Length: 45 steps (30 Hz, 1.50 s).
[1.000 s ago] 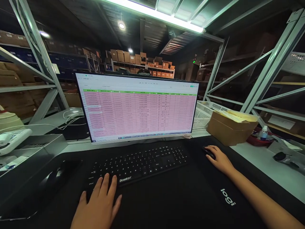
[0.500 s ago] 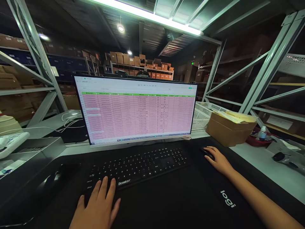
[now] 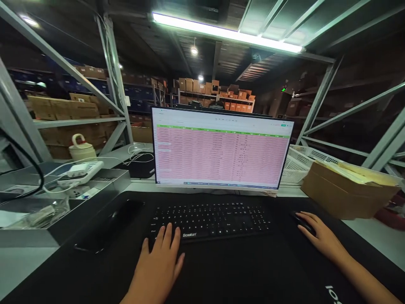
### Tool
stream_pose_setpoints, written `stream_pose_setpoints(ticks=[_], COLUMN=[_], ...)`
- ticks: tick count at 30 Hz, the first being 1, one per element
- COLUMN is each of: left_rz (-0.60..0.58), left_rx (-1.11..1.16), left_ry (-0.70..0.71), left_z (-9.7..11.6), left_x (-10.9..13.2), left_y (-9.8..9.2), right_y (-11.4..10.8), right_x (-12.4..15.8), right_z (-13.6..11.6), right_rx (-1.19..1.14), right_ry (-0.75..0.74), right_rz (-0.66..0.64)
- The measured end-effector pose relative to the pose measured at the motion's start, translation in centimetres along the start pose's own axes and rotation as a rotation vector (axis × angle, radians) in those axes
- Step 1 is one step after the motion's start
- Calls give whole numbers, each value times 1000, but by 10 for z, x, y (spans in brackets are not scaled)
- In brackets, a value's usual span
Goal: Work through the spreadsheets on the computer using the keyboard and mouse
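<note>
Watching remotely through the head camera, I see the left hand [image 3: 160,257] with its grip spread, fingertips over the near-left corner of the black keyboard [image 3: 215,219]; I cannot tell whether any key is pressed down. The right hand [image 3: 324,236] has its grip curled around the mouse [image 3: 306,223], thumb along the near side, toward the right edge of the desk [image 3: 25,261]. Both devices sit on a dark mat [image 3: 237,270], the keyboard in front of the monitor [image 3: 218,156], which stands toward the desk's far edge and shows a pink table too small for me to read. What worries me most is a stray keystroke: if those spread fingers sag, they could press a modifier key and turn a plain click into something else. A twitch of the right hand could put the pointer on the wrong row, since the lines are packed tightly. Sliding the mouse far to the right could carry it off the mat's edge or against the cardboard box [image 3: 344,190] near the desk's far-right corner, making the pointer jump.
</note>
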<state>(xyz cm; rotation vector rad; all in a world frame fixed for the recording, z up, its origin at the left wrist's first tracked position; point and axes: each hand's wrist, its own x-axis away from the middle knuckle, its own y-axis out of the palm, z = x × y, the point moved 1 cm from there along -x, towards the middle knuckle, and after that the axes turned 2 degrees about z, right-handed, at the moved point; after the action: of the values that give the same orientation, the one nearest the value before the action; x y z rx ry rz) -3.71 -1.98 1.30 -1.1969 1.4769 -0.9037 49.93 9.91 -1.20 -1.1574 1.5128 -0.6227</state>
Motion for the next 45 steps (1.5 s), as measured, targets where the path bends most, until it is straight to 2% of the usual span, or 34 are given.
stream_pose_setpoints(ticks=[6,15,27,35,42,45], left_rz=[-59,-78,-30,45,59,42], left_rx=[8,41,79,123,131,131], left_ry=[-5,-24,-21,-33,-29,-28], left_z=[3,5,3,1,2,2], left_x=[1,2,3,5,4,3], left_y=[-10,-17,-1,13,14,12], right_y=[9,16,15,20,24,26], right_x=[0,-4,-2,-3,-4,-4], right_z=[16,30,29,36,42,46], right_rx=[12,-1,15,8,-35,-65], right_ry=[-54,-107,-89,-123,-125,-102], right_rz=[-5,-4,-4,27,41,89])
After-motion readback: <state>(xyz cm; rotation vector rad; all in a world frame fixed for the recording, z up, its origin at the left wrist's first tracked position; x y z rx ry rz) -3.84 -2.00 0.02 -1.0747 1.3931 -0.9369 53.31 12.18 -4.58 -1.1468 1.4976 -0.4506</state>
